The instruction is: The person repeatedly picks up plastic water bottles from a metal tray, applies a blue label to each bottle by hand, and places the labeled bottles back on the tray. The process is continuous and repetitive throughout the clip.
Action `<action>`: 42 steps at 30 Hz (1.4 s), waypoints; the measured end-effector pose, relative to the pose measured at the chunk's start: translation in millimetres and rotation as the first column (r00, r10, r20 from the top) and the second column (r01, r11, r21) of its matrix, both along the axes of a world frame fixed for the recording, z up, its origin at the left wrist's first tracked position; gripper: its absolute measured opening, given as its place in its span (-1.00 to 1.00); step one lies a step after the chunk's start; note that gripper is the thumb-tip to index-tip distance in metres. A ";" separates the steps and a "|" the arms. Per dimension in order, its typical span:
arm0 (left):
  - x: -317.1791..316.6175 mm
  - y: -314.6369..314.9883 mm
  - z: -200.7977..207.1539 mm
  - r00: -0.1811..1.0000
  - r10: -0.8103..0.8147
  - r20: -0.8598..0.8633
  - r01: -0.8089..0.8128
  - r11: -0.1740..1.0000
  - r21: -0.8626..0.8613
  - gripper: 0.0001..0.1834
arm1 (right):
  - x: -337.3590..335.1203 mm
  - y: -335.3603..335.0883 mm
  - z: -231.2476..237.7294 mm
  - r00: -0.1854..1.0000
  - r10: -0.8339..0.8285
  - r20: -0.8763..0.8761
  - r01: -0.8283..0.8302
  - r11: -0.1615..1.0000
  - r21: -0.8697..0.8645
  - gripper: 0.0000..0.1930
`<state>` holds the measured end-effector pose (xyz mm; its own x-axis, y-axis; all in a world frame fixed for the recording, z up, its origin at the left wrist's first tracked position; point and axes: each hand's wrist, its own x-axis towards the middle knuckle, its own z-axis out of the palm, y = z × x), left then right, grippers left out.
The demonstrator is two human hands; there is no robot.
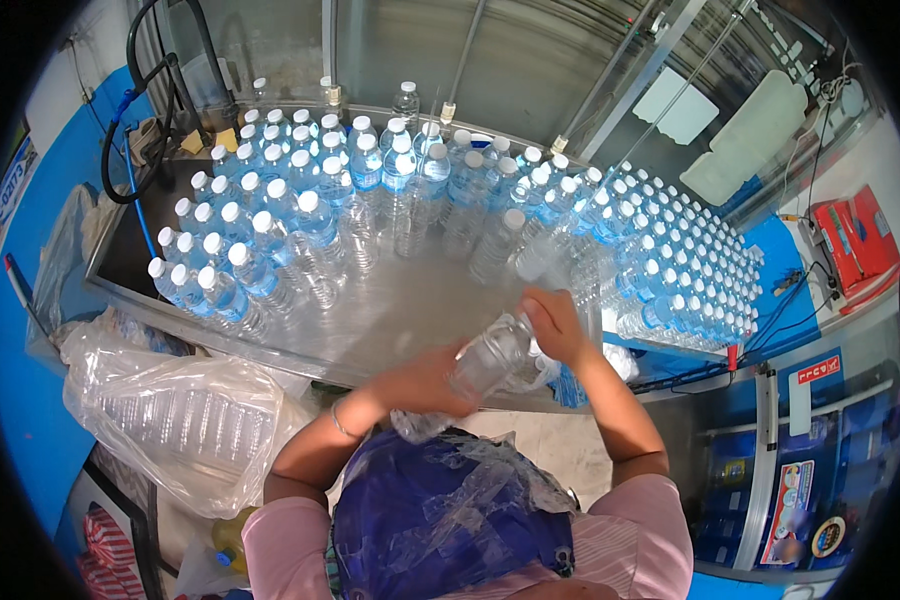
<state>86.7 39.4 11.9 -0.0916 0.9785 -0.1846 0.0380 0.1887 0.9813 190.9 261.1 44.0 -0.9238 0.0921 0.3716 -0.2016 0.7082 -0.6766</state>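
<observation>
A clear plastic bottle (492, 355) without a blue label is held tilted in front of my chest, over the near edge of the steel table. My left hand (432, 380) wraps round its body. At the bottle's upper end my right hand (555, 325) is closed, its fingers pressed together by the neck; whether a cap is in them is hidden. Beyond my hands, many capped bottles with blue labels (315, 215) stand upright in rows on the table. An upright bottle with a white cap (497, 245) stands closest beyond my right hand.
The steel table (390, 320) has a raised near rim. At right, bottles stand packed tightly on a side surface (695, 270). A large clear bag of empty bottles (185, 420) lies at the left. Black hoses (135, 110) hang at the back left. A glass-fronted cabinet (765, 470) stands at the right.
</observation>
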 end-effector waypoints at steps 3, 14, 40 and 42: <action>5.5 13.0 -7.7 0.869 0.129 -0.478 -0.149 0.989 -0.003 -0.17 | -0.9 12.8 -23.7 0.984 -0.150 0.094 0.148 0.989 0.022 -0.59; -65.9 90.1 -117.5 0.450 0.732 -0.512 -0.445 0.680 0.583 0.01 | 127.0 100.6 -154.9 0.596 -0.753 0.279 0.617 0.652 0.441 -0.73; 7.3 101.0 -97.4 0.645 0.098 0.758 -0.321 0.935 0.152 -0.67 | 22.3 -12.8 -68.1 0.882 -0.461 0.096 0.443 0.743 -0.501 -0.61; 4.9 95.6 -97.6 0.716 0.252 0.651 -0.422 0.899 0.115 -0.71 | 16.9 -17.7 -80.4 0.900 -0.423 0.110 0.399 0.693 -0.600 -0.65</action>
<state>91.5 135.1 -85.7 -0.3754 0.9229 -0.0857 -0.5984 -0.1707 0.7828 207.8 243.4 -36.4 -0.7283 0.6714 0.1371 -0.0185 0.1807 -0.9834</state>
